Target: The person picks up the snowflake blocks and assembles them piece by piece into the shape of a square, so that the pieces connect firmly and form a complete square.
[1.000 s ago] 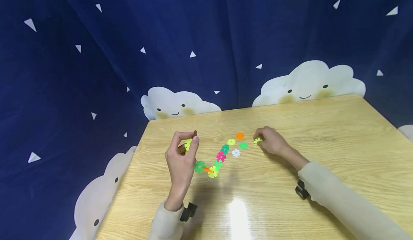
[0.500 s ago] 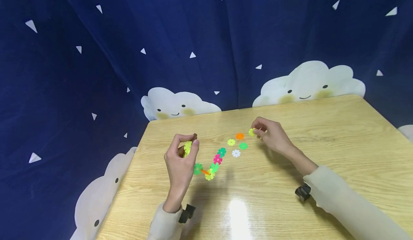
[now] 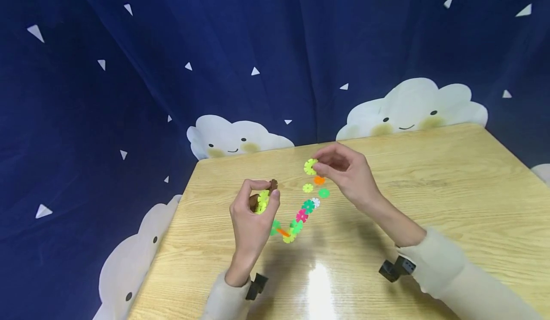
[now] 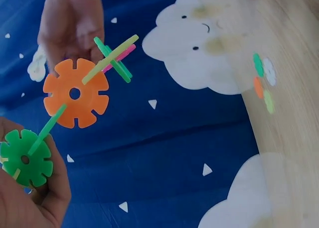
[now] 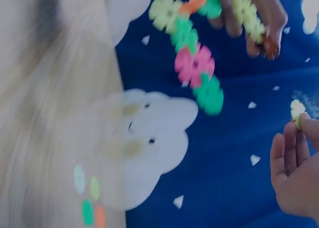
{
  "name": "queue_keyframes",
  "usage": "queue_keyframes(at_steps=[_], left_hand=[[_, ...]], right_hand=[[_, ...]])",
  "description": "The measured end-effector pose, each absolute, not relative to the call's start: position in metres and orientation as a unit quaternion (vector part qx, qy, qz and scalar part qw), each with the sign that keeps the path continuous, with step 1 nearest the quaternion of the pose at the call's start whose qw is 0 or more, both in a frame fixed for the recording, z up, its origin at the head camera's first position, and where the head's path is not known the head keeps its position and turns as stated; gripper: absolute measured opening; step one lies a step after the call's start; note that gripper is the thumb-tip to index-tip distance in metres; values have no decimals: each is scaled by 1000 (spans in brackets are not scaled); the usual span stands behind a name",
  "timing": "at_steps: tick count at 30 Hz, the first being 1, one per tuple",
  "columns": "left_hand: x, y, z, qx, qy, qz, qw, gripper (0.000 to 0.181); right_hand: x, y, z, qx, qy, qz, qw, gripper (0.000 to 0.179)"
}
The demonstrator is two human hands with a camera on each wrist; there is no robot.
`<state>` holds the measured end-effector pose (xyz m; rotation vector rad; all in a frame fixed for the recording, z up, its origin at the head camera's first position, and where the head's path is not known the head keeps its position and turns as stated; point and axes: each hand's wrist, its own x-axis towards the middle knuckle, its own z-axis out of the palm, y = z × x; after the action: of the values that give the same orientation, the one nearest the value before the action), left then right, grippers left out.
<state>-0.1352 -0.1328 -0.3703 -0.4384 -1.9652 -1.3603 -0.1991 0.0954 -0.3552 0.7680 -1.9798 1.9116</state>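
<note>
My left hand [image 3: 251,224] grips one end of a chain of interlocking snowflake discs. Brown and yellow discs lie between its fingers. Outside the grip the chain continues through green, orange [image 4: 92,101] and yellow discs to a pink disc [image 3: 302,216] and a teal end disc [image 3: 308,207], held above the table. My right hand [image 3: 350,174] pinches a single yellow disc [image 3: 310,167] between thumb and fingertips, up and to the right of the chain's end and apart from it. In the right wrist view this yellow disc [image 5: 297,109] stands upright at the fingertips.
Loose discs lie on the wooden table [image 3: 429,191]: yellow [image 3: 307,188], orange [image 3: 319,180], green [image 3: 324,193] and white [image 3: 316,202], the white one partly behind the chain's end. A blue curtain [image 3: 240,33] with white clouds hangs behind the table.
My right hand has lifted the yellow disc off the table and brought it left toward the chain. My left hand has shifted slightly right with the chain.
</note>
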Motion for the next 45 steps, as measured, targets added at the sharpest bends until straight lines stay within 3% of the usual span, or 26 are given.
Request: queue_keyframes(at_steps=[11,34,45], left_hand=[[-130,-114,-365,-232,-745,-521,346,14],[-125,-96,-357,-272,-713,-562,319,15],[-126,-95,-358,-302,-689,-568,335,16]], right_hand=[[-176,81,-334,293,-638,701,124,21],[-163,76,-334,288,-615,723,123,12],[-157,73,-332,319,-594,713,192,15]])
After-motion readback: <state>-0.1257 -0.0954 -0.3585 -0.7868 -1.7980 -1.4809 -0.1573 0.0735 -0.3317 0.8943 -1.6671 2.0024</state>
